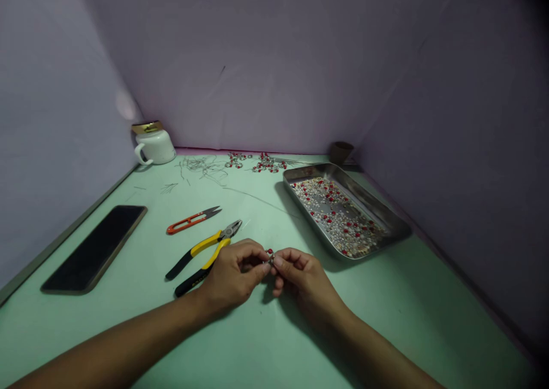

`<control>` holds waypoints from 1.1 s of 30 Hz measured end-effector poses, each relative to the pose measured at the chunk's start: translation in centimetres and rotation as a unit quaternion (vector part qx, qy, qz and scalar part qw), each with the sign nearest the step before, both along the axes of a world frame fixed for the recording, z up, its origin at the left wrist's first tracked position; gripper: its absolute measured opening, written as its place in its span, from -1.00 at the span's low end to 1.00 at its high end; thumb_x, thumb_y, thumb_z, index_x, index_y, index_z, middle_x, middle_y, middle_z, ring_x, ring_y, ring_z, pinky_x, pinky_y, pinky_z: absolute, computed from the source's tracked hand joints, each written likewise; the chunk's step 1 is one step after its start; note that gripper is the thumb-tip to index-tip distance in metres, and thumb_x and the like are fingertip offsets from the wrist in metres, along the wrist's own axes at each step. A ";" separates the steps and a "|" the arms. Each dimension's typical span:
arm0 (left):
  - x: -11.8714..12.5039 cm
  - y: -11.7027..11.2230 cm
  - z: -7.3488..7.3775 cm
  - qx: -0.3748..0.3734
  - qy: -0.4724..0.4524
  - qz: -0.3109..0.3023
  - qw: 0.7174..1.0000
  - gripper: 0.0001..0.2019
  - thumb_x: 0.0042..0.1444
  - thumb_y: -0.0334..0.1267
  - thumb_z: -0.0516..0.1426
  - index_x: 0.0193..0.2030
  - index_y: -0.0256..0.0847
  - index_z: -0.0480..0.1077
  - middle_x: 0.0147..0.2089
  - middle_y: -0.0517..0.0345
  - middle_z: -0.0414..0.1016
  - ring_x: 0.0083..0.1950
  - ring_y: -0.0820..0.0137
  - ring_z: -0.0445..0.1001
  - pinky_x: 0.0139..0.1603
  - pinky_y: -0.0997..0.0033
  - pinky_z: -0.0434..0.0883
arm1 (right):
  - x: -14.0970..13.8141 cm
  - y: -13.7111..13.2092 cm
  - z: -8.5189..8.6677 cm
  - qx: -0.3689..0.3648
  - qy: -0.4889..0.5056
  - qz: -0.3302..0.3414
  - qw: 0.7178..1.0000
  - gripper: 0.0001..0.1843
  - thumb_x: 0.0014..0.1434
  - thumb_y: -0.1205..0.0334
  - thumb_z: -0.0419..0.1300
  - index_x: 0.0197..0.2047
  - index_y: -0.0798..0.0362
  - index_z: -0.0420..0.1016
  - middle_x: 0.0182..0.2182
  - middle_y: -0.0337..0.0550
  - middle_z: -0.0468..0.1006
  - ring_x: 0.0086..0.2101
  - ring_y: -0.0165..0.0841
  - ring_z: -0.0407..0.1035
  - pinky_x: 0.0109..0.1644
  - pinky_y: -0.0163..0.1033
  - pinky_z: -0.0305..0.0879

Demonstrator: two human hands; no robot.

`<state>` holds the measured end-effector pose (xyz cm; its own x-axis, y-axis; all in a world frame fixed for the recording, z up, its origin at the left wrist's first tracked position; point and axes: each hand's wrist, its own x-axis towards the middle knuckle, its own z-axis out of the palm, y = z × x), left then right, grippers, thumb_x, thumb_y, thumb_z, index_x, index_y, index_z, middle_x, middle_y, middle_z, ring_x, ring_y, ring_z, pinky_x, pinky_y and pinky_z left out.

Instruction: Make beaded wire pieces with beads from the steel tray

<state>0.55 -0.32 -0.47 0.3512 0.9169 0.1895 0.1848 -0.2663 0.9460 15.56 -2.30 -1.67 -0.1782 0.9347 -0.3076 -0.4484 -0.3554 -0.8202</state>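
Observation:
My left hand (pixel 235 272) and my right hand (pixel 304 277) meet over the front middle of the table. Between their pinched fingertips is a small beaded piece (pixel 270 254) with a red bead at its top; the fingers cover most of it. Both hands grip this piece from opposite sides. Just left of my left hand lie pliers (pixel 206 254) with yellow and black handles, partly hidden behind the hand. Orange thread snips (pixel 193 220) rest beyond the pliers. A metal tray (pixel 319 237) of red, clear and pale beads (pixel 338 211) stands right of my right hand.
A dark phone (pixel 96 249) lies at the left. Behind it stands a white mug (pixel 156 147) with a gold-coloured item on top. Tangled thin wire (pixel 203 169) and several red-beaded pieces (pixel 268 163) lie along the back. A small dark pot (pixel 340 152) stands behind the tray.

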 end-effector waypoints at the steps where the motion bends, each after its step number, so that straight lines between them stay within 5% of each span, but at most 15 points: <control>1: 0.0 0.0 0.0 0.008 0.007 -0.002 1.000 -0.91 -0.03 -0.36 0.13 -0.44 -0.33 0.44 -0.43 0.06 0.45 -0.40 0.40 0.44 -0.39 0.42 0.39 | 0.0 0.0 0.0 0.003 -0.002 0.000 1.000 -0.69 -0.20 0.14 0.43 -0.52 0.17 0.46 -0.64 -0.27 0.45 -0.70 -0.56 0.26 -0.63 -0.42 0.33; 18: -0.2 -0.5 -0.6 0.179 0.087 0.001 0.980 -0.93 -0.01 -0.43 0.09 -0.46 -0.31 0.38 -0.50 0.15 0.36 -0.53 0.50 0.31 -0.53 0.50 0.27 | 0.0 -0.2 0.2 0.020 -0.052 0.008 0.998 -0.70 -0.20 0.12 0.40 -0.55 0.17 0.45 -0.65 -0.23 0.44 -0.71 -0.56 0.23 -0.66 -0.43 0.24; 28: 0.2 -0.4 -0.5 0.132 0.100 -0.003 0.986 -0.85 -0.02 -0.45 0.05 -0.55 -0.27 0.36 -0.53 0.16 0.37 -0.50 0.49 0.31 -0.48 0.47 0.27 | -0.1 -0.3 0.0 0.032 -0.092 0.017 0.995 -0.66 -0.13 0.04 0.36 -0.51 0.13 0.38 -0.75 -0.34 0.34 -0.75 -0.55 0.18 -0.70 -0.44 0.14; 33: 0.5 -0.7 0.1 -0.005 0.031 -0.003 0.999 -0.83 -0.06 -0.44 0.06 -0.62 -0.27 0.35 -0.56 0.20 0.36 -0.55 0.51 0.32 -0.54 0.50 0.29 | -0.1 -0.4 0.2 0.034 -0.087 0.019 0.995 -0.64 -0.15 0.02 0.36 -0.50 0.12 0.37 -0.75 -0.36 0.31 -0.74 -0.56 0.15 -0.70 -0.44 0.13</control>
<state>1.01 -0.99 -0.33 0.3667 0.9167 0.1587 0.2424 -0.2589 0.9350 15.47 -2.71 -1.48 -0.1634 0.9481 -0.2727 -0.2852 -0.3100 -0.9070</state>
